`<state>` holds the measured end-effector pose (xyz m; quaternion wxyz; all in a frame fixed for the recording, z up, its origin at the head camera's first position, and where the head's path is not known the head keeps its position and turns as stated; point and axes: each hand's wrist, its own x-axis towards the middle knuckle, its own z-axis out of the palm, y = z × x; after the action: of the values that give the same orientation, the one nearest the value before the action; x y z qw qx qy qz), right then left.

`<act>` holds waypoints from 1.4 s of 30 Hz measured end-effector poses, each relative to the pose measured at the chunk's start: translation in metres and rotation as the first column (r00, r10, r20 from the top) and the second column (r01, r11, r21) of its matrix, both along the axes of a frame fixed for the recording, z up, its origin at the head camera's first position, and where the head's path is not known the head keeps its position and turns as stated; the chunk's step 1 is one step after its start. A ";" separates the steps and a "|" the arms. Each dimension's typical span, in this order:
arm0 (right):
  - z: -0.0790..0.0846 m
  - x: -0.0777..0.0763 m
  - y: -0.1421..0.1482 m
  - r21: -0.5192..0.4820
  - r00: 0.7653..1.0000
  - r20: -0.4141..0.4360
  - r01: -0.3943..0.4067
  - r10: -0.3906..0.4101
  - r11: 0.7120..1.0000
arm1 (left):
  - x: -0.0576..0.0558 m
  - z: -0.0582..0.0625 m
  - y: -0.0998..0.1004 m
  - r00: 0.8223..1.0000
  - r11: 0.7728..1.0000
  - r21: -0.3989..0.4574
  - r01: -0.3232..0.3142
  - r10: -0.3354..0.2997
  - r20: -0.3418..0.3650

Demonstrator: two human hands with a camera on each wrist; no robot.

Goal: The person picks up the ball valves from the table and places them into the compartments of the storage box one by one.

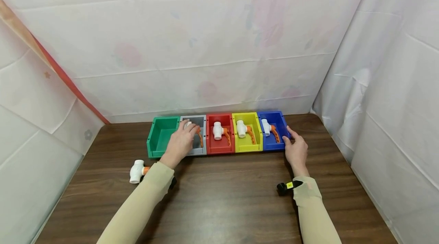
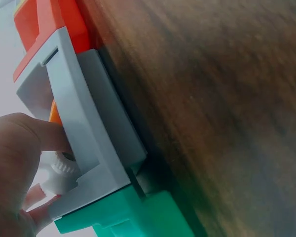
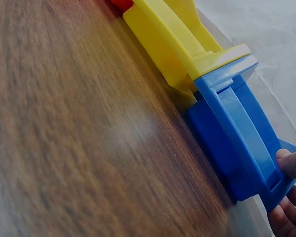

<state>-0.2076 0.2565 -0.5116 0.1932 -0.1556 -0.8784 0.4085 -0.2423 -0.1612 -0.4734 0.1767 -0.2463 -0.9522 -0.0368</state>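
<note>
Reaching into the grey bin (image 1: 203, 151), my left hand (image 1: 181, 139) grips a white ball valve (image 2: 62, 173) with an orange handle (image 1: 200, 137). In the left wrist view the thumb and fingers lie on either side of the valve's white body, partly hidden by the bin's front wall. My right hand (image 1: 296, 151) pinches the right side wall of the blue bin (image 3: 246, 143), thumb inside and fingers outside. White valves with orange handles lie in the red bin (image 1: 219, 150), the yellow bin (image 1: 247, 147) and the blue bin.
At the left end of the joined row stands a green bin (image 1: 164, 133). Another white valve (image 1: 137, 171) lies on the wooden table (image 1: 226, 198), partly behind the left forearm. A white curtain (image 1: 205, 45) hangs right behind the bins.
</note>
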 end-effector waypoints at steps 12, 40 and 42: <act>-0.001 0.003 0.002 0.009 1.000 -0.017 -0.006 0.006 1.000 | -0.009 0.001 0.006 0.998 0.997 -0.075 0.022 -0.017 0.064; -0.002 0.001 0.001 0.032 1.000 -0.015 -0.008 0.008 0.999 | -0.030 0.001 0.008 0.966 0.987 -0.149 0.062 -0.022 0.256; -0.003 0.001 0.001 0.035 1.000 -0.020 -0.011 0.011 0.999 | -0.030 0.000 0.007 0.967 0.986 -0.156 0.063 -0.021 0.255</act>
<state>-0.2069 0.2575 -0.5149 0.2025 -0.1432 -0.8843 0.3956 -0.2723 -0.1545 -0.4734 0.0325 -0.2734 -0.9613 0.0062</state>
